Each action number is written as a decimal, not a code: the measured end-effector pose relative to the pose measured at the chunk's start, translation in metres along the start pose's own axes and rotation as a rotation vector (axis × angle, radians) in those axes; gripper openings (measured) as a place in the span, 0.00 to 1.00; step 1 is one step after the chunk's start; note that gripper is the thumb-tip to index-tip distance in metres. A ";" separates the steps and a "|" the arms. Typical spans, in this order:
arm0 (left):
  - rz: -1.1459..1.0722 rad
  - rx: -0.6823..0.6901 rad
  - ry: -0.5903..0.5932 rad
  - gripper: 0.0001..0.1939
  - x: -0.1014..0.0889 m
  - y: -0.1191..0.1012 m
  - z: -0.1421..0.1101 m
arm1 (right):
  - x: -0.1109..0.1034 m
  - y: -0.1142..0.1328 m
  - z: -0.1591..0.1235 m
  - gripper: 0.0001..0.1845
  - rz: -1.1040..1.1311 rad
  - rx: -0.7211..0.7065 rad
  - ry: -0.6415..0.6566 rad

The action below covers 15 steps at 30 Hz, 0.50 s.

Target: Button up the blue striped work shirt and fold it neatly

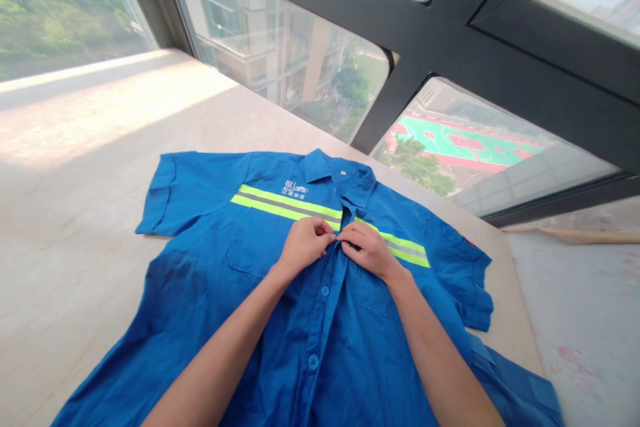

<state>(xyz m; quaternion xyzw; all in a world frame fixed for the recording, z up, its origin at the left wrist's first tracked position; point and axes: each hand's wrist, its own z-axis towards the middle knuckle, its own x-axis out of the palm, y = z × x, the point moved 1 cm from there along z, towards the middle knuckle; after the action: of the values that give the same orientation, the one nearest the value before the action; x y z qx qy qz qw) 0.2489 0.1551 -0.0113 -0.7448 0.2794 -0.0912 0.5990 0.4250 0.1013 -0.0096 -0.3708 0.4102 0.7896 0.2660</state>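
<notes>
A blue short-sleeved work shirt [200, 300] lies spread out, front side up, with its collar [320, 167] away from me. Yellow-green and grey reflective strips cross its chest, and a white logo sits above the left-hand strip. My left hand [307, 243] pinches the left edge of the front opening just under the strip. Meeting it there, my right hand [367, 247] pinches the other edge, fingertips almost touching. Whatever is between the fingertips is hidden. Lower on the placket, a button [325, 291] and another button [313, 361] show.
The shirt rests on a pale stone-like window ledge [65, 227]. Dark window frames [415, 40] rise along the far side and right. More folded blue cloth [520, 380] lies at the lower right, near a pale floral surface [585, 320].
</notes>
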 end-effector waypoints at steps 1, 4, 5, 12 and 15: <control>-0.001 -0.005 -0.006 0.03 0.000 0.000 0.000 | 0.000 -0.001 0.000 0.08 0.008 -0.012 -0.005; -0.003 -0.021 -0.015 0.03 0.001 -0.001 0.000 | 0.000 -0.001 0.000 0.07 0.019 -0.021 0.001; -0.002 -0.024 -0.018 0.03 0.001 -0.002 0.000 | 0.000 -0.001 0.000 0.07 0.014 -0.022 0.001; -0.022 -0.043 -0.037 0.03 0.001 -0.005 -0.001 | -0.001 0.001 0.000 0.07 -0.015 -0.033 -0.029; -0.048 -0.074 -0.039 0.03 0.000 -0.006 -0.001 | -0.002 0.000 -0.001 0.08 -0.013 -0.052 -0.042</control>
<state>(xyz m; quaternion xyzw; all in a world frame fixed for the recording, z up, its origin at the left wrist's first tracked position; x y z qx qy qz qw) 0.2506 0.1546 -0.0050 -0.7746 0.2529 -0.0806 0.5740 0.4263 0.1005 -0.0086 -0.3637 0.3812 0.8058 0.2701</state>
